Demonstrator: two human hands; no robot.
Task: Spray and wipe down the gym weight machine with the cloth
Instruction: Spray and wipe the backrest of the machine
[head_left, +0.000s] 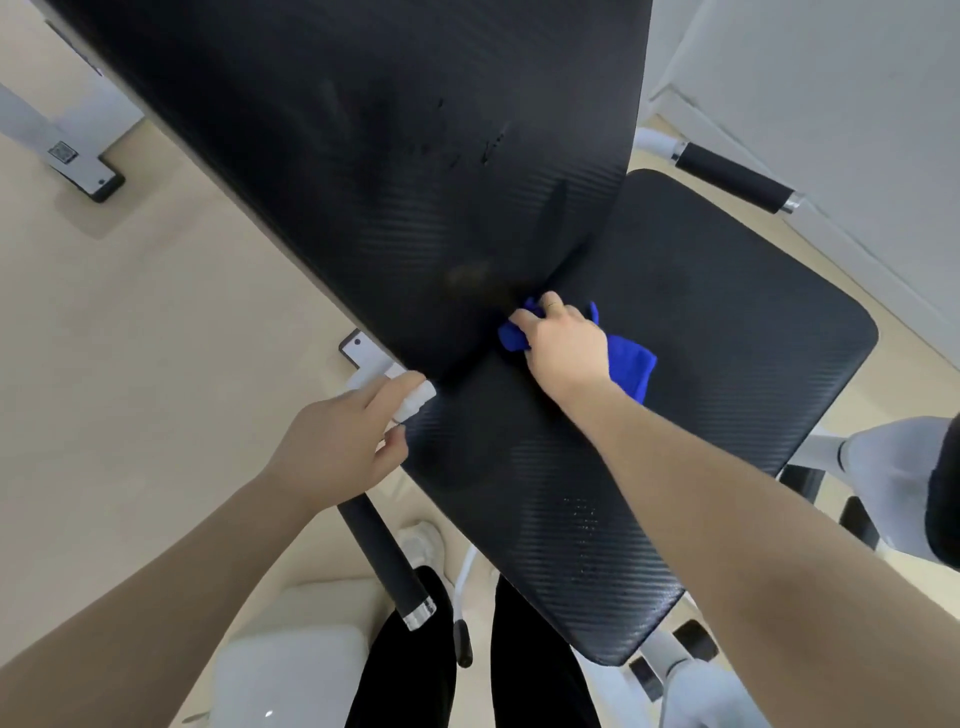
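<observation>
Two black ribbed pads make up the gym weight machine: a tall back pad and a flat seat pad. Where they meet, the right hand squeezes a bright blue cloth against the seat. The left hand curls around a white spray bottle at the seat's edge. Round black handles stick out on white bars. Below lies a pale cream floor.
</observation>
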